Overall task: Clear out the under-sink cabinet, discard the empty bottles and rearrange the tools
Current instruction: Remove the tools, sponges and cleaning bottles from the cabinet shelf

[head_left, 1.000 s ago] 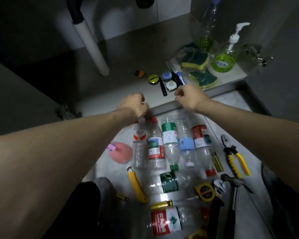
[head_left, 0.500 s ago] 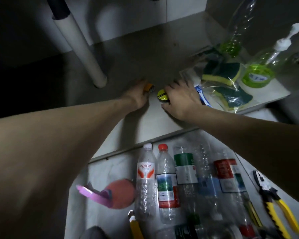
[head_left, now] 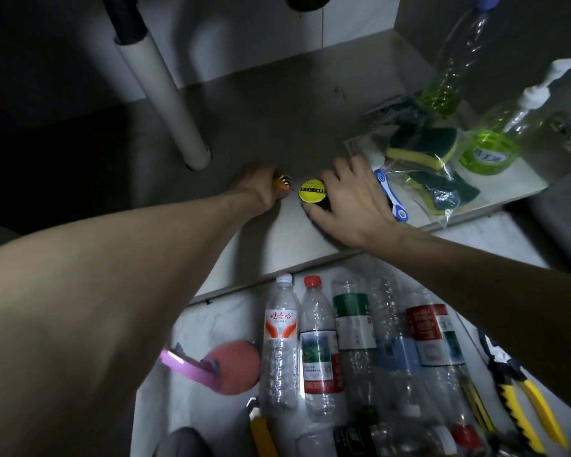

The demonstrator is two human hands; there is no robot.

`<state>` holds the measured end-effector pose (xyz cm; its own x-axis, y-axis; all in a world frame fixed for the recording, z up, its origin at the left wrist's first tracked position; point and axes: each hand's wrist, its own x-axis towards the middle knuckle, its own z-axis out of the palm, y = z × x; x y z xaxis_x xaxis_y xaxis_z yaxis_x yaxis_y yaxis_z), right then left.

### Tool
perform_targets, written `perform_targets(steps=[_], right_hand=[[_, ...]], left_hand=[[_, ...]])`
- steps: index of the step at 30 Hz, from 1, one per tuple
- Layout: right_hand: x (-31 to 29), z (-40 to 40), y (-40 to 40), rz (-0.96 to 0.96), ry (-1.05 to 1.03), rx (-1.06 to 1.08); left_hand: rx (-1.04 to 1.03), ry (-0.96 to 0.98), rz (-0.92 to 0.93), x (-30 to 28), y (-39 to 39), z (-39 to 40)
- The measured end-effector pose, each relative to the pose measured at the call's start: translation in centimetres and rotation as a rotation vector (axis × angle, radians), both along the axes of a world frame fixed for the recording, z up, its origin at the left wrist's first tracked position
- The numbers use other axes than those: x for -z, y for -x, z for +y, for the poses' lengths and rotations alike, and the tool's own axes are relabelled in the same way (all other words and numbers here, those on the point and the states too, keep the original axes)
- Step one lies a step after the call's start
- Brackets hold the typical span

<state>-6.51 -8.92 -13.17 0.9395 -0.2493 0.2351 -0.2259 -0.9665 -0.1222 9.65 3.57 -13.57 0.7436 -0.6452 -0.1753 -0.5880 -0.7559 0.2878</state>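
Risk sits mostly at my left hand (head_left: 261, 186), which grips a small orange object (head_left: 281, 183) at about eleven o'clock on the cabinet floor (head_left: 277, 127); its fingers are curled round it, but I cannot tell what the object is, and in this dim light it could slip. The drain pipe (head_left: 165, 103) stands just beside that wrist, so I judge a hasty lift could knock it. My right hand (head_left: 350, 199), at twelve o'clock, pinches the yellow-topped tape roll (head_left: 312, 191), fingers spread over things hidden beneath. Sponges in a bag (head_left: 435, 166) lie at one o'clock, near enough to drag. Empty bottles (head_left: 343, 341) lie at six o'clock outside the cabinet.
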Motion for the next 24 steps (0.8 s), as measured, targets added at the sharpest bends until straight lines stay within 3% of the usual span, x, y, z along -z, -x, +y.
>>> perform_targets(steps=[5, 12, 17, 24], right_hand=[[-0.9, 0.6, 4.0, -0.137, -0.306, 0.092], [-1.3, 0.3, 15.8, -0.071, -0.53, 0.225], [-1.2, 0.9, 24.8, 0.065, -0.504, 0.297], [0.0, 2.7, 37.0, 0.394, -0.568, 0.437]], left_hand=[[-0.114, -0.054, 0.006, -1.0, 2.5, 0.5], [-0.163, 0.087, 0.111, -4.7, 10.8, 1.9], [-0.137, 0.143, 0.256, -5.8, 19.3, 4.3], [-0.096, 0.087, 0.532, -2.4, 32.9, 8.9]])
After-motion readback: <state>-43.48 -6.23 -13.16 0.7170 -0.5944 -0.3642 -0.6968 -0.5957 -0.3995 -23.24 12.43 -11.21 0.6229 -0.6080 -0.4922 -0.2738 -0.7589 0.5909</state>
